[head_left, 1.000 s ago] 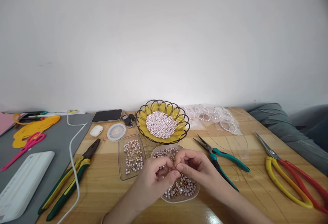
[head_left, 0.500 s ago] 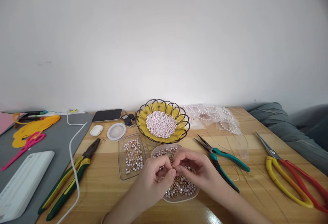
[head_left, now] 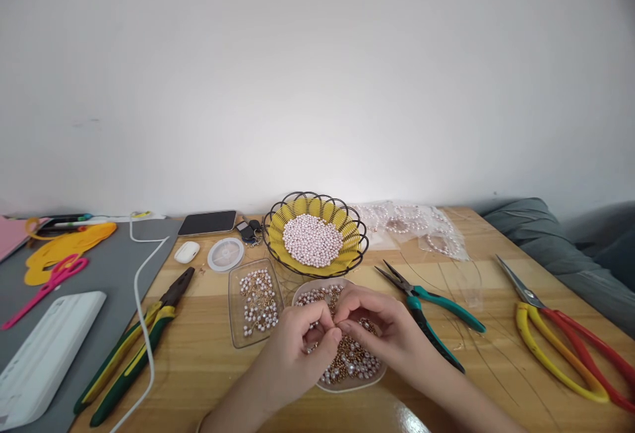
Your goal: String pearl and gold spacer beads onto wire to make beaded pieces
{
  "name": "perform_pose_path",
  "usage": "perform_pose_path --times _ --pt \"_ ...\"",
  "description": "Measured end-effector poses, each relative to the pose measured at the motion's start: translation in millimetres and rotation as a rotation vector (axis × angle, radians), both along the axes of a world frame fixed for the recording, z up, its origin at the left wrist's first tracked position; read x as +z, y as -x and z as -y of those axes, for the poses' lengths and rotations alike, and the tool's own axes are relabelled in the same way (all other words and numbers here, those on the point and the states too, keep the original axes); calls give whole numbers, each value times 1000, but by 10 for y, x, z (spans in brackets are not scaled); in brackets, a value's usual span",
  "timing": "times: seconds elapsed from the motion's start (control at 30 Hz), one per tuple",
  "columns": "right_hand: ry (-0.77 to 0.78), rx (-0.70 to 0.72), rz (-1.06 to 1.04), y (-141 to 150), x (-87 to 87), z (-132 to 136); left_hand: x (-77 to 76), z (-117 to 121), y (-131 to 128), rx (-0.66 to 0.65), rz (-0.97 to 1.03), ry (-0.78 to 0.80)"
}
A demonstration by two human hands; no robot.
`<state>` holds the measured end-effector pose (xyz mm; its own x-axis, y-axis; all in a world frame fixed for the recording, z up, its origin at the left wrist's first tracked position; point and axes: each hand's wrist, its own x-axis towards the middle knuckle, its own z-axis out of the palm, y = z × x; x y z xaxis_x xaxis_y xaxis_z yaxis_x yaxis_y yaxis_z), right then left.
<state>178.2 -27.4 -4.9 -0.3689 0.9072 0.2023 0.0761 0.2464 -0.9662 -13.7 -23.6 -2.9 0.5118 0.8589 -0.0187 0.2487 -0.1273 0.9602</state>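
Sitting beneath the hands [head_left: 297,347] [head_left: 381,327], a tray [head_left: 342,390] holds gold and pink beads [head_left: 350,361].

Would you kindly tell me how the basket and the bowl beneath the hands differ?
The basket is yellow with a looped black rim; the bowl has a plain, pale rim. The basket shows pale pink beads, the bowl mixed pale and gold beads. The basket is uncovered, but the left hand and right hand partly hide the bowl. Both hold beads.

From here I can read no lettering or numbers, the tiny marks on the white device [head_left: 52,357] being too small to make out.
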Motion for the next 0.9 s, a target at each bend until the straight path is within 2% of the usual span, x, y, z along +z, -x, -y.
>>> perform_pose_path --times 0.6,0.9 --pt "-26 -19 54 -12 -26 2 -18 -9 -9 -6 -9 -65" --pt "-188 -79 132 7 -5 17 -22 18 -1 -34 -58 -316"
